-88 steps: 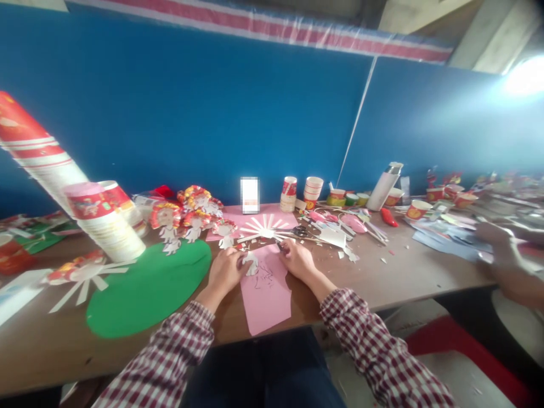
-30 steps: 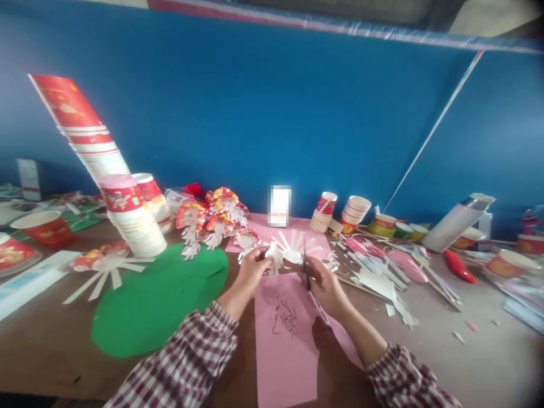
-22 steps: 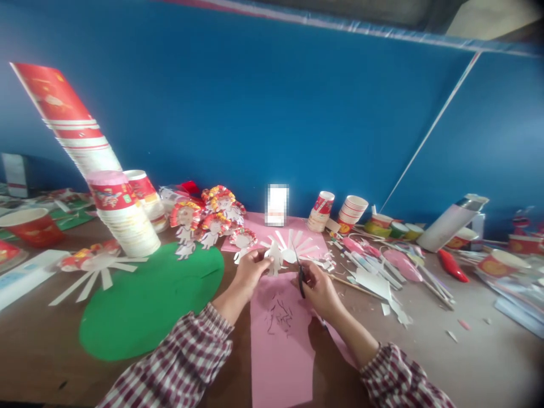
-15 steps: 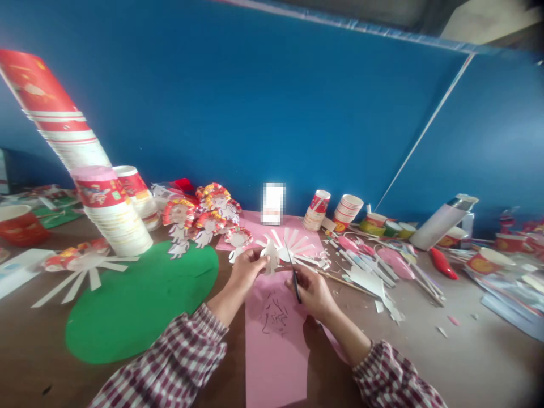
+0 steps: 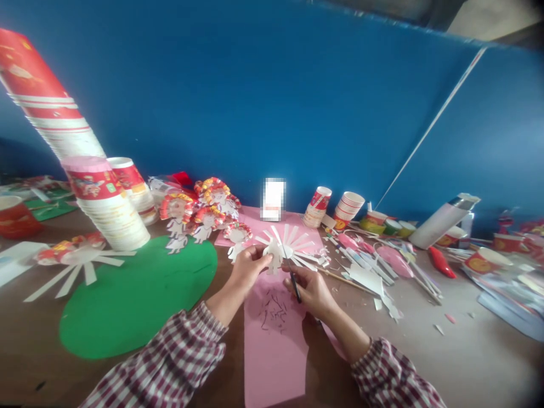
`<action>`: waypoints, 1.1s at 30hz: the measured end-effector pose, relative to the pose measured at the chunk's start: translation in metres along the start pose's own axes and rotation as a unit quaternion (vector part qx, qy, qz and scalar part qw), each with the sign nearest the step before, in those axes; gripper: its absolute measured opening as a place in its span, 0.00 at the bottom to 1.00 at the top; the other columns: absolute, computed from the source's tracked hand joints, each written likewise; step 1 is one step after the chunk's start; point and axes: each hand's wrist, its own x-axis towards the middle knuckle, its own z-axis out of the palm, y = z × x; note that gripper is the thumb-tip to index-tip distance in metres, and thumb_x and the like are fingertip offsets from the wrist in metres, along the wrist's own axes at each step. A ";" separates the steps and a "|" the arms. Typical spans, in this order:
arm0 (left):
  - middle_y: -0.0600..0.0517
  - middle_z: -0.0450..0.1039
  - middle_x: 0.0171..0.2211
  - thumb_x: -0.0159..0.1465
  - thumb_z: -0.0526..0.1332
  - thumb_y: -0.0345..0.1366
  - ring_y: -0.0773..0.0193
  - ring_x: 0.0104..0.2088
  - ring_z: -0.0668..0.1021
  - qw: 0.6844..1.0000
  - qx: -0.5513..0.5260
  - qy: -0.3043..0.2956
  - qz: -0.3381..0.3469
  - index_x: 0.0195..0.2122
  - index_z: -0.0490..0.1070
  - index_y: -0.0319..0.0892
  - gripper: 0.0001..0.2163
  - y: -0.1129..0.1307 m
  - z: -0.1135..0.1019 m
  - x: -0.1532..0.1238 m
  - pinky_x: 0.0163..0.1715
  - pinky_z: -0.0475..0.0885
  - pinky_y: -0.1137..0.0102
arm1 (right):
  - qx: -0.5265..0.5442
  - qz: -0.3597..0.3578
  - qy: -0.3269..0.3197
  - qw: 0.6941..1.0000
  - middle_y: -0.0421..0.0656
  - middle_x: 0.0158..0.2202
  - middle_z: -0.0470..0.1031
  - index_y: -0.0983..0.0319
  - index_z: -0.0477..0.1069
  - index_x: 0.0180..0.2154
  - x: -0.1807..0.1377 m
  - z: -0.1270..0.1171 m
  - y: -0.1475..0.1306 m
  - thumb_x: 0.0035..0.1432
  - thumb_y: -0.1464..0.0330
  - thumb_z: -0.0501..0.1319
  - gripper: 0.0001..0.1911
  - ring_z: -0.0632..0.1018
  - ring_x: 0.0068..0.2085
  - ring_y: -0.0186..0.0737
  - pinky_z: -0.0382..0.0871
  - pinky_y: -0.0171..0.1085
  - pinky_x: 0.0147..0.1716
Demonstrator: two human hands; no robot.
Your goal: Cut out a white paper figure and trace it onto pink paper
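My left hand (image 5: pixel 249 269) pinches a small white paper cutout (image 5: pixel 275 259) between thumb and fingers, above the pink sheet. Closed around dark-handled scissors (image 5: pixel 295 286), my right hand (image 5: pixel 312 289) is just to the right of it. The thin blades point up and away, close to the cutout's right edge; whether they touch it I cannot tell. Beneath both hands lies a long pink sheet (image 5: pixel 274 362) with dark thin marks or scraps on it. Just behind the hands, a paper cup cut into splayed white strips (image 5: pixel 300 238) rests partly on another pink sheet (image 5: pixel 250 224).
A green paper oval (image 5: pixel 140 306) lies at left under another splayed cup (image 5: pixel 87 258). Tall paper cup stacks (image 5: pixel 113 221) lean behind it. Several red-and-yellow paper lions (image 5: pixel 208 218) stand at centre left. Pens, scraps and a silver-white bottle (image 5: pixel 444 221) crowd the right.
The view has shifted slightly. The white cutout has turned and moved a little to the right with my left hand. My right hand keeps its hold on the scissors.
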 end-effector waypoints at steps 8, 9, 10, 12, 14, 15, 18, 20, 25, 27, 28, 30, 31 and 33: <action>0.51 0.75 0.29 0.47 0.66 0.34 0.64 0.29 0.76 1.000 -0.005 0.007 0.004 0.34 0.73 0.38 0.13 -0.003 0.001 0.000 0.31 0.71 0.70 | -0.002 0.013 -0.004 1.000 0.37 0.20 0.62 0.66 0.70 0.48 0.000 0.000 0.003 0.54 0.61 0.60 0.22 0.62 0.21 0.28 0.55 0.28 0.18; 0.51 0.75 0.29 0.47 0.66 0.34 0.64 0.29 0.76 1.000 -0.005 0.006 0.005 0.34 0.73 0.38 0.13 -0.003 0.001 0.000 0.31 0.71 0.70 | -0.004 0.013 -0.003 1.000 0.37 0.20 0.62 0.66 0.70 0.48 0.000 0.000 0.003 0.54 0.61 0.60 0.23 0.62 0.21 0.28 0.56 0.28 0.18; 0.51 0.75 0.28 0.47 0.66 0.35 0.64 0.29 0.76 1.000 -0.003 0.004 0.006 0.34 0.73 0.38 0.12 -0.003 0.001 0.000 0.31 0.71 0.69 | -0.005 0.013 -0.002 1.000 0.37 0.21 0.62 0.66 0.70 0.48 0.000 0.000 0.004 0.54 0.61 0.60 0.23 0.63 0.21 0.28 0.56 0.28 0.19; 0.52 0.75 0.28 0.47 0.66 0.35 0.64 0.28 0.76 1.000 0.002 0.001 0.009 0.33 0.73 0.38 0.12 -0.003 0.001 0.000 0.31 0.71 0.70 | -0.007 0.014 -0.001 1.000 0.37 0.21 0.63 0.66 0.70 0.48 0.000 0.000 0.003 0.54 0.61 0.60 0.23 0.63 0.21 0.29 0.57 0.28 0.19; 0.52 0.75 0.27 0.47 0.66 0.34 0.65 0.28 0.76 1.000 0.004 0.000 0.009 0.33 0.73 0.39 0.11 -0.003 0.002 -0.001 0.31 0.71 0.70 | -0.007 0.016 -0.001 1.000 0.37 0.21 0.63 0.66 0.70 0.48 0.000 0.000 0.002 0.54 0.61 0.60 0.22 0.63 0.21 0.29 0.57 0.28 0.19; 0.52 0.75 0.27 0.47 0.66 0.34 0.65 0.28 0.76 1.000 0.002 -0.002 0.009 0.32 0.73 0.39 0.11 -0.002 0.003 -0.001 0.31 0.71 0.70 | -0.007 0.017 -0.001 1.000 0.37 0.21 0.63 0.66 0.70 0.48 0.000 0.000 0.001 0.54 0.61 0.60 0.22 0.63 0.21 0.29 0.57 0.28 0.19; 0.52 0.75 0.27 0.47 0.66 0.34 0.65 0.28 0.76 1.000 -0.008 -0.001 0.011 0.32 0.73 0.39 0.11 0.000 0.004 -0.002 0.30 0.71 0.70 | 0.000 0.016 -0.003 1.000 0.37 0.20 0.63 0.67 0.70 0.48 -0.001 -0.001 0.000 0.53 0.62 0.61 0.22 0.63 0.21 0.29 0.57 0.29 0.19; 0.52 0.75 0.28 0.47 0.66 0.34 0.64 0.28 0.76 1.000 -0.010 0.007 0.011 0.32 0.73 0.39 0.11 0.001 0.004 -0.003 0.30 0.71 0.70 | 0.006 0.015 -0.003 1.000 0.37 0.20 0.63 0.67 0.70 0.48 -0.001 -0.001 -0.001 0.53 0.62 0.61 0.22 0.64 0.21 0.29 0.58 0.29 0.19; 0.52 0.75 0.28 0.46 0.66 0.34 0.64 0.29 0.76 1.000 -0.007 0.014 0.013 0.33 0.74 0.39 0.12 0.000 0.004 -0.001 0.29 0.70 0.71 | 0.008 0.018 -0.005 1.000 0.38 0.21 0.65 0.68 0.70 0.48 -0.001 0.000 -0.001 0.52 0.61 0.61 0.23 0.65 0.22 0.30 0.59 0.30 0.20; 0.52 0.75 0.28 0.46 0.66 0.34 0.65 0.29 0.76 1.000 -0.002 0.020 0.017 0.33 0.73 0.39 0.11 -0.001 0.004 -0.001 0.29 0.70 0.71 | 0.000 0.016 -0.005 1.000 0.38 0.21 0.65 0.68 0.70 0.48 -0.001 0.000 -0.001 0.52 0.62 0.61 0.23 0.66 0.22 0.30 0.59 0.30 0.20; 0.52 0.75 0.28 0.46 0.66 0.34 0.65 0.29 0.76 1.000 0.000 0.020 0.018 0.33 0.73 0.39 0.11 -0.001 0.004 -0.001 0.29 0.70 0.71 | -0.002 0.015 -0.004 1.000 0.38 0.21 0.65 0.68 0.70 0.48 -0.001 0.000 -0.001 0.52 0.62 0.61 0.23 0.66 0.22 0.30 0.59 0.30 0.20; 0.52 0.75 0.28 0.47 0.66 0.34 0.65 0.28 0.76 1.000 0.001 0.012 0.018 0.32 0.73 0.39 0.11 -0.001 0.004 -0.001 0.30 0.70 0.71 | 0.001 0.013 -0.003 1.000 0.38 0.21 0.66 0.68 0.70 0.48 -0.001 0.000 -0.001 0.53 0.62 0.61 0.23 0.66 0.22 0.30 0.60 0.30 0.20; 0.52 0.75 0.29 0.47 0.66 0.34 0.65 0.29 0.76 1.000 0.002 0.007 0.018 0.32 0.73 0.39 0.11 -0.001 0.004 -0.001 0.30 0.70 0.70 | 0.003 0.013 -0.003 1.000 0.38 0.21 0.66 0.68 0.70 0.48 -0.001 0.000 -0.001 0.53 0.62 0.61 0.23 0.66 0.22 0.30 0.60 0.30 0.20; 0.51 0.75 0.30 0.47 0.66 0.35 0.64 0.29 0.76 1.000 0.008 0.003 0.019 0.33 0.73 0.39 0.11 -0.001 0.003 -0.001 0.31 0.71 0.70 | 0.006 0.013 -0.003 1.000 0.38 0.20 0.65 0.68 0.70 0.48 -0.001 0.000 0.000 0.53 0.61 0.61 0.23 0.66 0.21 0.30 0.60 0.30 0.20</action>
